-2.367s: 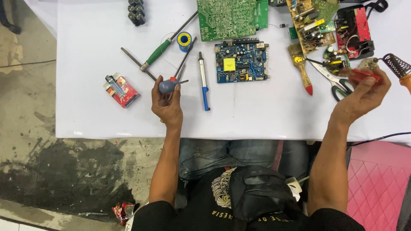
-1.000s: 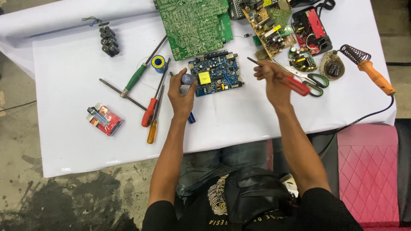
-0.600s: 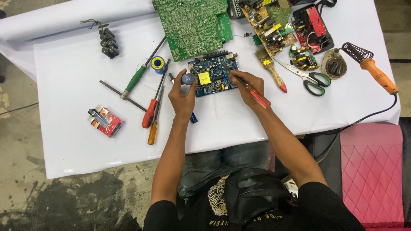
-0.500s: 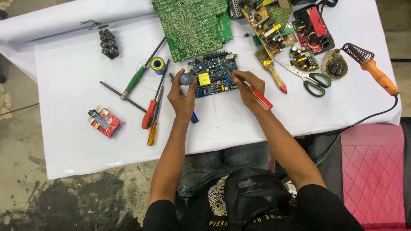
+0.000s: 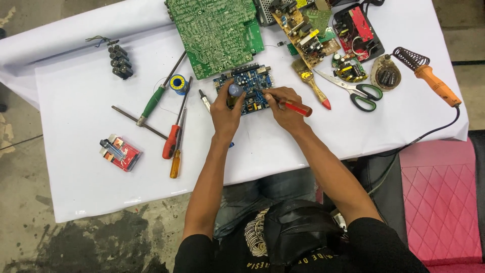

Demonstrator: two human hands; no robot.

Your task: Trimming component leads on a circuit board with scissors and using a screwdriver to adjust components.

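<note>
Gripping a red-handled screwdriver (image 5: 297, 107), my right hand (image 5: 283, 108) is closed, tip on the blue circuit board (image 5: 247, 88) mid-table. My left hand (image 5: 227, 108) pinches a blue-capped tool (image 5: 235, 91), possibly a pen, over the board.

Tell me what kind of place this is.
Most likely an electronics repair bench. Bare circuit boards lie about, such as the large green board; a soldering iron and screwdrivers rest on the white table, and both hands work on a small blue board.
</note>
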